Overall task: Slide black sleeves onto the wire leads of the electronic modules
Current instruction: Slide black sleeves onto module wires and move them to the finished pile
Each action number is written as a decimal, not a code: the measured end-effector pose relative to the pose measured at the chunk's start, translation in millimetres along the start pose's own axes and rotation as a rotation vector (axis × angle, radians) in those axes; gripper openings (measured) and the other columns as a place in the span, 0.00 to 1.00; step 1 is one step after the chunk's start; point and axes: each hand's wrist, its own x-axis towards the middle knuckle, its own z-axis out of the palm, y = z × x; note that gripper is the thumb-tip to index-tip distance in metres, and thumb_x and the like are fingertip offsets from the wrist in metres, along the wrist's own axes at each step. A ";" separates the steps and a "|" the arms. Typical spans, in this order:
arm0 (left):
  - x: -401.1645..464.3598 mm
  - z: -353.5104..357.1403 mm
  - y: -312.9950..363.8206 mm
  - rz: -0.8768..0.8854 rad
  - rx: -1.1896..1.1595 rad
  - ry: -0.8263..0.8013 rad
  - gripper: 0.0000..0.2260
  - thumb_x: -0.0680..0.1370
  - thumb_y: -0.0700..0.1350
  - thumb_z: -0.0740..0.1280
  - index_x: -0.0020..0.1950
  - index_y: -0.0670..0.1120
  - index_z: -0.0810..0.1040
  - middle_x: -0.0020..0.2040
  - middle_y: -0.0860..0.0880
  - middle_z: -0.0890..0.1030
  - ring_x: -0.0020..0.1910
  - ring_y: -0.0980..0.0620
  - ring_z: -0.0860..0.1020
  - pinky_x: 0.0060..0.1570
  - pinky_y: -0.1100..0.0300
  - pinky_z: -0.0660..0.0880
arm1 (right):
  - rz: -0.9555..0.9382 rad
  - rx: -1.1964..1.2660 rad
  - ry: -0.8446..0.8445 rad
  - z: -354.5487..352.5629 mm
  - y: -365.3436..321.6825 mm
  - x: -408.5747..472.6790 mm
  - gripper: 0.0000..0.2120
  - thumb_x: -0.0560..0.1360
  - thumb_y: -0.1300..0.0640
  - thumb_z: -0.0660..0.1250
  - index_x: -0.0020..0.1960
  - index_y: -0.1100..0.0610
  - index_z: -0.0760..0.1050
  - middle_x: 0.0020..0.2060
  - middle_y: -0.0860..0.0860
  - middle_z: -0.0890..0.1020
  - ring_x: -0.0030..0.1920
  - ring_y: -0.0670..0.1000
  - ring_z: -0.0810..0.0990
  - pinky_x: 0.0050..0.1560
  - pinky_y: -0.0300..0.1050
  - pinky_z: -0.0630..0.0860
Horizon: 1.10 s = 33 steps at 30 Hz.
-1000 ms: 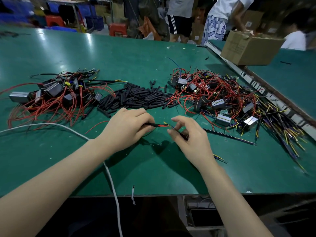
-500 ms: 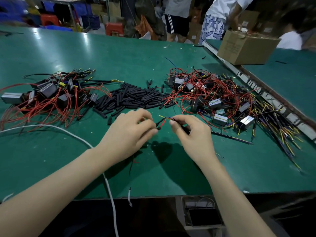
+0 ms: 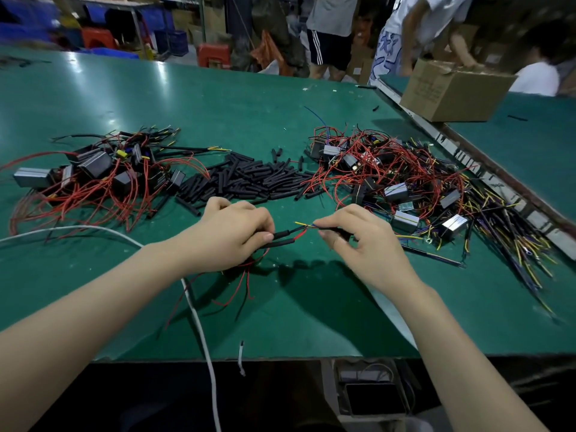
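Now left hand [image 3: 230, 235] pinches two black sleeves [image 3: 282, 239] with red wire leads [image 3: 300, 234], just in front of the loose sleeve pile [image 3: 249, 182]. Right hand [image 3: 364, 244] pinches a dark cable [image 3: 330, 228], probably multi-core, with yellow and blue tips, near the sleeves.

On the worktop [image 3: 218, 104], a heap of sleeves [image 3: 249, 182] lies in the middle, between two tangles of modules with wire leads: one pile to the left [image 3: 93, 176], the other to the right [image 3: 399, 182]. Nearer the front edge, the left hand [image 3: 230, 235] and right hand [image 3: 364, 241] sit side by side, just in front of the sleeves. A cable [image 3: 193, 307] runs from the left edge under the left forearm and off the front edge. A cardboard box [image 3: 452, 92] stands on the adjoining surface at far right
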 end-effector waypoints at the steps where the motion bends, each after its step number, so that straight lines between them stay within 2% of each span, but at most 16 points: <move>1: -0.7 0.8 0.8 0.020 -0.019 0.035 0.01 0.80 0.52 0.59 0.49 0.57 0.68 0.43 0.61 0.73 0.55 0.58 0.68 0.53 0.59 0.53 | -0.024 -0.035 0.001 -1.6 -1.0 0.8 0.06 0.76 0.60 0.68 0.52 0.55 0.82 0.43 0.48 0.78 0.37 0.54 0.78 0.41 0.54 0.76; 5: 1.9 -3.2 11.9 0.027 -0.155 0.159 0.04 0.77 0.56 0.64 0.48 0.59 0.70 0.43 0.62 0.76 0.52 0.57 0.70 0.51 0.58 0.56 | -0.091 -0.138 0.032 -7.0 -9.2 5.3 0.06 0.75 0.60 0.69 0.51 0.56 0.83 0.42 0.51 0.80 0.36 0.56 0.78 0.39 0.55 0.76; 8: 6.2 -4.9 22.9 0.033 -0.216 0.240 0.05 0.75 0.55 0.67 0.46 0.58 0.72 0.38 0.62 0.76 0.49 0.55 0.76 0.54 0.54 0.65 | -0.127 -0.234 0.041 -9.2 -16.6 7.5 0.08 0.73 0.63 0.71 0.51 0.56 0.83 0.42 0.51 0.80 0.38 0.56 0.79 0.37 0.54 0.74; 10: 7.4 -4.2 27.4 0.022 -0.270 0.257 0.05 0.75 0.53 0.68 0.46 0.55 0.75 0.36 0.60 0.77 0.44 0.54 0.77 0.54 0.51 0.71 | -0.140 -0.284 0.051 -12.2 -19.0 8.6 0.09 0.73 0.64 0.71 0.50 0.55 0.83 0.41 0.50 0.81 0.38 0.56 0.80 0.36 0.51 0.72; 12: 7.5 -4.1 29.1 0.020 -0.296 0.250 0.05 0.75 0.52 0.69 0.48 0.53 0.78 0.35 0.60 0.76 0.41 0.54 0.77 0.51 0.52 0.73 | -0.141 -0.324 0.045 -15.9 -19.3 9.6 0.09 0.72 0.64 0.71 0.49 0.54 0.83 0.42 0.50 0.81 0.40 0.56 0.80 0.38 0.50 0.69; 15: 7.0 -5.5 29.8 0.055 -0.273 0.222 0.06 0.74 0.51 0.70 0.48 0.52 0.79 0.34 0.60 0.76 0.41 0.54 0.78 0.45 0.57 0.73 | -0.125 -0.348 0.021 -17.4 -19.2 8.8 0.09 0.71 0.63 0.72 0.49 0.52 0.83 0.43 0.49 0.81 0.42 0.56 0.80 0.39 0.49 0.66; 17: 6.9 -6.9 29.6 0.048 -0.262 0.202 0.06 0.74 0.52 0.70 0.49 0.53 0.80 0.36 0.61 0.76 0.42 0.53 0.78 0.45 0.57 0.73 | -0.125 -0.339 0.017 -15.7 -19.9 7.8 0.09 0.72 0.63 0.72 0.49 0.52 0.83 0.43 0.49 0.81 0.43 0.56 0.80 0.40 0.49 0.66; 22: 8.2 -6.6 27.1 0.038 -0.348 0.220 0.03 0.75 0.48 0.71 0.47 0.52 0.83 0.41 0.54 0.82 0.43 0.54 0.78 0.46 0.60 0.71 | -0.149 -0.245 -0.049 -17.1 -19.2 9.6 0.06 0.73 0.61 0.71 0.50 0.56 0.82 0.45 0.50 0.81 0.46 0.56 0.80 0.39 0.52 0.70; 24: 7.9 -6.8 26.4 0.071 -0.323 0.190 0.03 0.75 0.47 0.71 0.47 0.51 0.83 0.41 0.55 0.81 0.43 0.54 0.78 0.44 0.65 0.69 | -0.157 -0.209 -0.083 -17.4 -19.2 8.8 0.06 0.73 0.61 0.71 0.50 0.57 0.82 0.44 0.49 0.81 0.46 0.55 0.80 0.40 0.54 0.72; 26: 7.8 -7.9 25.2 0.121 -0.284 0.160 0.04 0.75 0.46 0.71 0.48 0.50 0.84 0.41 0.54 0.80 0.41 0.55 0.77 0.43 0.64 0.69 | -0.117 -0.161 -0.098 -16.2 -19.3 7.4 0.06 0.73 0.61 0.71 0.50 0.57 0.80 0.43 0.46 0.79 0.46 0.54 0.80 0.43 0.56 0.73; 28: 8.3 -9.7 23.9 0.151 -0.284 0.160 0.04 0.75 0.46 0.71 0.48 0.51 0.83 0.42 0.53 0.79 0.41 0.56 0.76 0.45 0.62 0.70 | -0.064 -0.121 -0.090 -15.3 -19.7 7.7 0.07 0.73 0.60 0.71 0.51 0.58 0.79 0.43 0.42 0.75 0.47 0.52 0.78 0.47 0.58 0.73; 31: 9.4 -8.1 24.1 0.134 -0.329 0.168 0.03 0.76 0.46 0.70 0.48 0.51 0.83 0.40 0.58 0.78 0.42 0.60 0.75 0.43 0.70 0.68 | -0.082 -0.086 -0.082 -15.5 -21.9 8.9 0.06 0.73 0.62 0.72 0.49 0.59 0.78 0.41 0.42 0.74 0.43 0.45 0.72 0.45 0.57 0.73; 33: 10.0 -7.9 22.9 0.112 -0.418 0.123 0.03 0.76 0.46 0.70 0.46 0.53 0.82 0.39 0.59 0.79 0.42 0.62 0.75 0.42 0.71 0.68 | -0.106 -0.061 -0.078 -16.9 -24.4 9.2 0.06 0.71 0.63 0.73 0.47 0.60 0.78 0.40 0.41 0.74 0.42 0.41 0.69 0.44 0.56 0.74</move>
